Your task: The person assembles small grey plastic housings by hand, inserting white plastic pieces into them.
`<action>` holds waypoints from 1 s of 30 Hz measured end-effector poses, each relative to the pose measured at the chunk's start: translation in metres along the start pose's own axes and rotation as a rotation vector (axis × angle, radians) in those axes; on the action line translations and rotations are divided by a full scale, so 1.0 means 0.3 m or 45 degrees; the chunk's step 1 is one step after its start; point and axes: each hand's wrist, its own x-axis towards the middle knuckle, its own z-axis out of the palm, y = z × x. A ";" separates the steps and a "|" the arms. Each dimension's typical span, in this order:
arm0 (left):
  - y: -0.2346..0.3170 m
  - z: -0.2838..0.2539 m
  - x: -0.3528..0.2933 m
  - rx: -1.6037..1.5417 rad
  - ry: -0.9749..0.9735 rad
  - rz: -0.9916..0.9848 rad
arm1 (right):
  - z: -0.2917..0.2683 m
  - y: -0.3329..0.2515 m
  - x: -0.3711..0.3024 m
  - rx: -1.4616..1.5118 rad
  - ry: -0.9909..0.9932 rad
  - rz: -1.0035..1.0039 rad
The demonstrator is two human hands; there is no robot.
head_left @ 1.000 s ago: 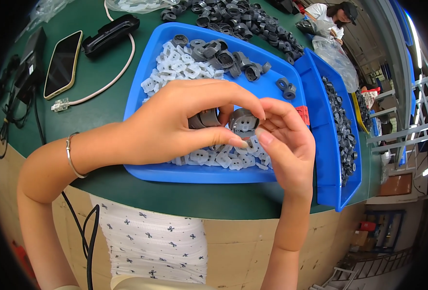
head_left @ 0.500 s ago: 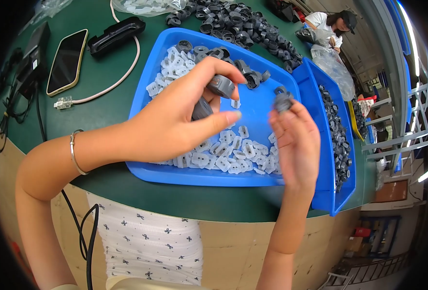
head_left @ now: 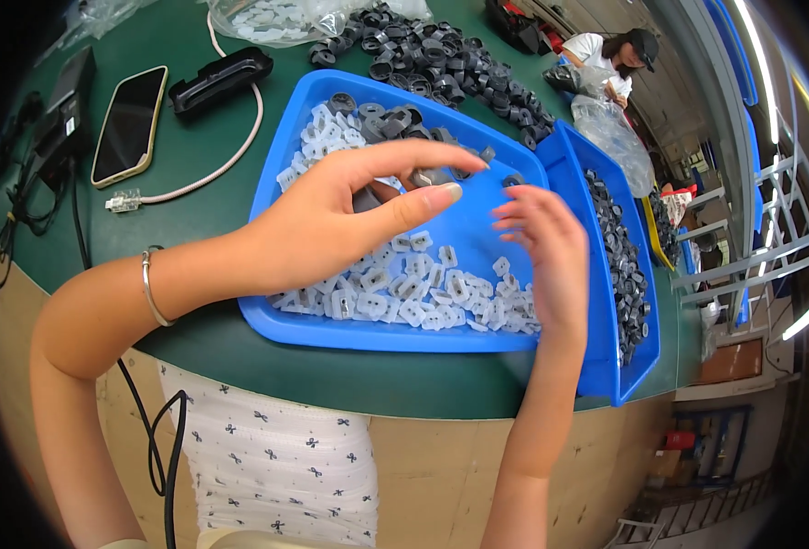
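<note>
I have both hands over the big blue tray [head_left: 395,334] on the green table [head_left: 203,174]. My left hand [head_left: 331,224] reaches in from the left, fingers stretched out and spread; the thumb and forefinger close around a small dark grey ring [head_left: 432,176] held above the tray floor — how firmly they pinch it I cannot tell, since the fingertips hide most of it. A thin metal bracelet [head_left: 151,291] sits on that wrist.

My right hand [head_left: 541,247] hovers over the right half of the tray, fingers loosely curled and a little apart, holding nothing that I can make out. Another small dark ring [head_left: 514,180] shows just above its fingertips, lying on the tray floor.

Under and between the hands the tray holds a heap of small white plastic pieces [head_left: 423,293], with more white ones and a cluster of grey rings [head_left: 395,121] at the far end. A second, narrower blue tray [head_left: 642,357] touches the first on the right and is filled with dark parts [head_left: 619,256].

Beyond the trays lies a loose pile of dark rings [head_left: 441,59] — beside it a clear bag of white parts [head_left: 272,18]. To the left rest a phone [head_left: 130,123], a black case [head_left: 219,78] and a white cable [head_left: 194,178]. Another person [head_left: 610,55] works at the far end.
</note>
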 end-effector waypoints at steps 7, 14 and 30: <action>-0.024 0.001 -0.014 0.165 -0.032 0.132 | 0.125 0.079 0.064 -0.800 -0.268 -0.208; -0.027 -0.008 -0.017 0.318 -0.072 0.120 | 0.150 0.034 0.022 -0.580 -0.374 -0.236; -0.030 0.005 -0.019 0.401 0.001 0.160 | 0.153 -0.029 -0.069 -0.066 -0.256 -0.567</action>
